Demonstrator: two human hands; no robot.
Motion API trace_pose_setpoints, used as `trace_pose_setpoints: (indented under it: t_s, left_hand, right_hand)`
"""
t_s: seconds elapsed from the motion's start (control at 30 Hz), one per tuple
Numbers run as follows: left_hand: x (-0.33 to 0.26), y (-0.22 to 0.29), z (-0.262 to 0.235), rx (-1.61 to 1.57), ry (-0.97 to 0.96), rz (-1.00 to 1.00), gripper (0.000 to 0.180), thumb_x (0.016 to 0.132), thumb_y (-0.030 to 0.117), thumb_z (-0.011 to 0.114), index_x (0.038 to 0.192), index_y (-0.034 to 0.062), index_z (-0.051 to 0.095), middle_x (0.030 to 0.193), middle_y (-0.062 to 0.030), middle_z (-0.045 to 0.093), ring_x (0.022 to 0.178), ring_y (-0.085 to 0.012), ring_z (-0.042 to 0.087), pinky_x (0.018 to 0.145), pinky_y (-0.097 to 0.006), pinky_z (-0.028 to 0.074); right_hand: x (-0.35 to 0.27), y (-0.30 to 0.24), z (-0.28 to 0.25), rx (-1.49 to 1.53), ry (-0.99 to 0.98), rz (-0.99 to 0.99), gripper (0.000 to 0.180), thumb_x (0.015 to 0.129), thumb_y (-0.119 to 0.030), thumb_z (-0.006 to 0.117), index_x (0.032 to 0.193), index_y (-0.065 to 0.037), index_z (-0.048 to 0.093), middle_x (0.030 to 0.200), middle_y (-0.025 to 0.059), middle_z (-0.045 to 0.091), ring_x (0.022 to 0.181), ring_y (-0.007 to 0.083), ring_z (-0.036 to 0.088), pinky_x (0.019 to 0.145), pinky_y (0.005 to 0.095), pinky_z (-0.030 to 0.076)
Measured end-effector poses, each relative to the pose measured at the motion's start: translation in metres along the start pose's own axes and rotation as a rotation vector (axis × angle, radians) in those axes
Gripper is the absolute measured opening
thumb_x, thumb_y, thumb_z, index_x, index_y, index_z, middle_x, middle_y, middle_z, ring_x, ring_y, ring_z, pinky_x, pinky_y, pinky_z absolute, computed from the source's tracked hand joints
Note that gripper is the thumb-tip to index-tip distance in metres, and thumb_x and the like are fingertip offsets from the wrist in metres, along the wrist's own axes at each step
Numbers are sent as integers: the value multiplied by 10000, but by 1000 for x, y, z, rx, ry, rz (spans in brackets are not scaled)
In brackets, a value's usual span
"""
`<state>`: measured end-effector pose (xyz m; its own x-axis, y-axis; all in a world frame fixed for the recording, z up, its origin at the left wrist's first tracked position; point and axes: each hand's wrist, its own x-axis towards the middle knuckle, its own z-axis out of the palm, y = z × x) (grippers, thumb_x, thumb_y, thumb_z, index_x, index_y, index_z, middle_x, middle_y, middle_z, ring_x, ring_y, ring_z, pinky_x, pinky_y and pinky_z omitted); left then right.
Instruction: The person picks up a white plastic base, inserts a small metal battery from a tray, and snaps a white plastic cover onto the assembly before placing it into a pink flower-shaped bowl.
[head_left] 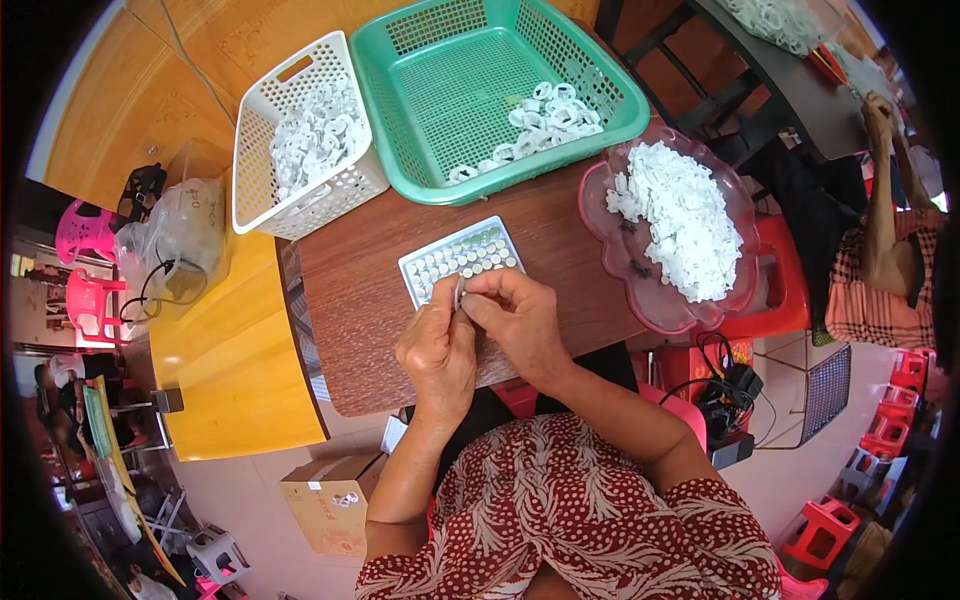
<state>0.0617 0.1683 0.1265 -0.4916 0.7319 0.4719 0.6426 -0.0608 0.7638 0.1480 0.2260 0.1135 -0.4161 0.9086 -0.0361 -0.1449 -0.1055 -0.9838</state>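
My left hand [440,345] and my right hand [520,325] meet over the near edge of the table. Fingertips of both pinch a small greyish, roundish piece [459,292] between them; its exact kind is too small to tell. Just beyond the fingers lies a shallow white tray [409,266] with rows of small round button-like pieces [450,265]. Some pieces at its far right look greenish. My fingers hide the tray's near edge.
A white basket [300,215] and a large green basket [425,193] hold white ring-shaped pieces. A pink scalloped bowl [640,300] of white pieces stands right, by a red stool [785,270]. A person's arm [880,230] shows far right. A cardboard box [325,515] sits below.
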Motion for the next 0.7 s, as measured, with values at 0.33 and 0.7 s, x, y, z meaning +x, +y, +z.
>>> trace_pose_setpoints:
  t_s: [0.33, 0.7]
  left_hand:
    - [-9, 1, -9, -522, -56, -510, 335, 806, -111, 559, 1135, -60, 600, 867, -51, 647, 717, -78, 568, 626, -198, 466]
    - [-10, 5, -23, -925, -109, -790, 346, 805, -122, 520, 1148, -109, 555, 878, -135, 663, 652, -165, 640, 547, -217, 468]
  right_hand:
    - [-5, 1, -3, -148, 2, -105, 46, 820, 14, 617, 843, 20, 579, 776, 16, 607, 705, 51, 553, 592, 210, 466]
    - [-5, -10, -15, -550, -4, -714, 160, 711, 41, 613, 833, -21, 530, 727, 109, 506, 649, 289, 513, 558, 380, 427]
